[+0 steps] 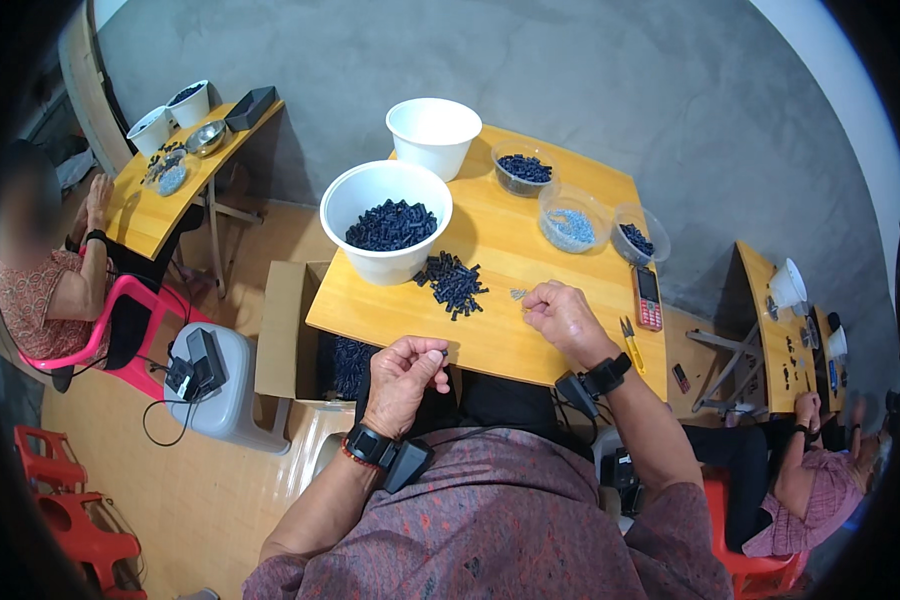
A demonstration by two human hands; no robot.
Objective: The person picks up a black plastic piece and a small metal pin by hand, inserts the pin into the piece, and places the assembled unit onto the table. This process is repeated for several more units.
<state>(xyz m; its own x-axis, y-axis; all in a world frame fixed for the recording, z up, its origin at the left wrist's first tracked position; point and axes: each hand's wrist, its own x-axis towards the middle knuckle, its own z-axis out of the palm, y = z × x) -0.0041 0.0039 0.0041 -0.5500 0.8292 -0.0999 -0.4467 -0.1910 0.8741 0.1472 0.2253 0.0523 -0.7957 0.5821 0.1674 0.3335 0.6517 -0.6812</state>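
Observation:
My left hand [407, 378] is closed at the table's front edge, thumb and forefinger pinching a small dark piece that barely shows. Over the tabletop, my right hand [564, 318] has its fingertips pressed together. Whatever they hold is too small to make out. Just left of those fingertips lies a little heap of tiny silvery parts [518, 294]. Between my hands and the white buckets spreads a loose pile of short black tube-like pieces [452, 284]. More of the same pieces fill the bottom of the nearer white bucket [386, 258].
A second white bucket [433, 137] stands behind. Clear tubs hold black pieces [523, 172], small pale-blue parts [572, 228] and more dark pieces [634, 240]. Yellow-handled nippers [632, 345] lie by a red phone [648, 298]. A cardboard box [288, 330] stands below left. People sit at tables both sides.

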